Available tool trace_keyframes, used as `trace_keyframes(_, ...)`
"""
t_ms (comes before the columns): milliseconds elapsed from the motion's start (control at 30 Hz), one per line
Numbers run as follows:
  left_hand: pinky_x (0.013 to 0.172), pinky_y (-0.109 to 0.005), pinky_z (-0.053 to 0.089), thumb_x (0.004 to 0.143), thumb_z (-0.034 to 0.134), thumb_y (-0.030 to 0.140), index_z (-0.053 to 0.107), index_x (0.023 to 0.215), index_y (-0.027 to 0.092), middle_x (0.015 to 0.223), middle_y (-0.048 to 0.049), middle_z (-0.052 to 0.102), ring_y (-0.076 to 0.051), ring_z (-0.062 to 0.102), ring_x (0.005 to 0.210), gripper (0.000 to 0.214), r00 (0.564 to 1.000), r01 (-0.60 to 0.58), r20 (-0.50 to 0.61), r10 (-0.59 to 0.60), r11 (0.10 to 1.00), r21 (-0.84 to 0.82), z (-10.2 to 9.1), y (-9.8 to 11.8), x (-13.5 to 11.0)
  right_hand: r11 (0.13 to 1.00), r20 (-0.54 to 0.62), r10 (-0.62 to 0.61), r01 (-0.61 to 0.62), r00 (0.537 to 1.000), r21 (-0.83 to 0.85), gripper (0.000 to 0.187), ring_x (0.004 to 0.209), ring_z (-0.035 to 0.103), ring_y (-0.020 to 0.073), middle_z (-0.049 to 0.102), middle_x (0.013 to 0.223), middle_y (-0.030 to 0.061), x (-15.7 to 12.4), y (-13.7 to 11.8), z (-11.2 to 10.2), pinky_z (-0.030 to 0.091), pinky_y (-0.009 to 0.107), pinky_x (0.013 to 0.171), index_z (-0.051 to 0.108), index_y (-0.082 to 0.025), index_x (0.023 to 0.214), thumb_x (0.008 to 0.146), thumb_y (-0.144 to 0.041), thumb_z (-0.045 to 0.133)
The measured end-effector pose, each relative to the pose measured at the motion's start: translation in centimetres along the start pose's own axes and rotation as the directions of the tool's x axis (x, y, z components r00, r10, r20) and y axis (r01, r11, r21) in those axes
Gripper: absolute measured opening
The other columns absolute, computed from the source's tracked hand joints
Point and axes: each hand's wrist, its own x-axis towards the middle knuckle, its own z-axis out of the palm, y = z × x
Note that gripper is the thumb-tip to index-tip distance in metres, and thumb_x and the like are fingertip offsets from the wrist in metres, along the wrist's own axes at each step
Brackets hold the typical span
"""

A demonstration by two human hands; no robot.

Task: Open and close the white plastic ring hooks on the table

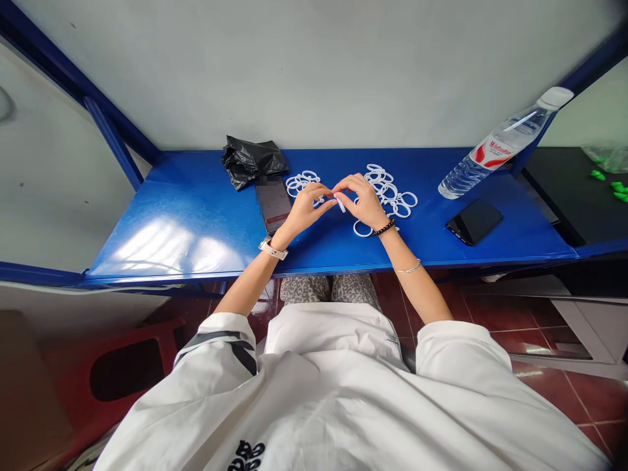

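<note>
Over the middle of the blue table (220, 222), my left hand (309, 204) and my right hand (360, 198) meet fingertip to fingertip. Between them is a small white plastic ring (340, 204), seen nearly edge-on, pinched by the right thumb and fingers. The left thumb and fingers are closed at its other side; my fingers hide part of it. Behind and beside the right hand lies a loose pile of white rings (392, 196). A smaller cluster of white rings (300, 182) lies just behind the left hand.
Left of my hands are a crumpled black plastic bag (255, 160) and a phone with its screen lit (275, 203). On the right stand a water bottle (495, 150) and a dark phone (475, 222) lying flat. Farther right, green pieces (621, 190) lie on a black surface.
</note>
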Motion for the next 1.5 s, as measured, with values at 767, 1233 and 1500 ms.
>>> trace_keyframes(767,0.073,-0.032,0.056,0.091,0.064,0.073,0.070,0.082,0.022,0.088,-0.0061,0.076,-0.018,0.068,0.082,0.052,0.990,0.134,-0.007,-0.140,0.964,-0.228,-0.9,2.0,0.3,0.952,0.044,0.176,-0.181,0.983,0.245,0.030,0.097,0.068,0.0246,0.074,0.101,0.0065,0.0,0.0,0.2,0.058,0.043,0.091,0.072,-0.024,0.096,0.097,-0.053,0.066)
trace_keyframes(1233,0.071,-0.031,0.057,0.091,0.065,0.069,0.068,0.084,0.022,0.088,-0.0059,0.075,-0.018,0.068,0.081,0.048,0.986,0.155,-0.014,-0.164,0.954,-0.258,-0.8,1.9,0.2,0.964,0.021,0.179,-0.180,0.984,0.194,0.042,0.093,0.066,0.0245,0.072,0.092,0.0063,0.2,-0.4,0.1,0.057,0.042,0.087,0.069,-0.023,0.086,0.095,-0.064,0.066)
trace_keyframes(1500,0.072,-0.031,0.056,0.093,0.066,0.065,0.069,0.087,0.021,0.090,-0.0055,0.075,-0.018,0.069,0.085,0.044,0.985,0.157,-0.029,-0.171,0.951,-0.266,-0.7,1.5,0.2,0.951,0.030,0.184,-0.186,0.982,0.248,0.036,0.092,0.069,0.0244,0.075,0.095,0.0061,0.1,-0.4,-0.1,0.059,0.042,0.088,0.072,-0.024,0.090,0.092,-0.060,0.069)
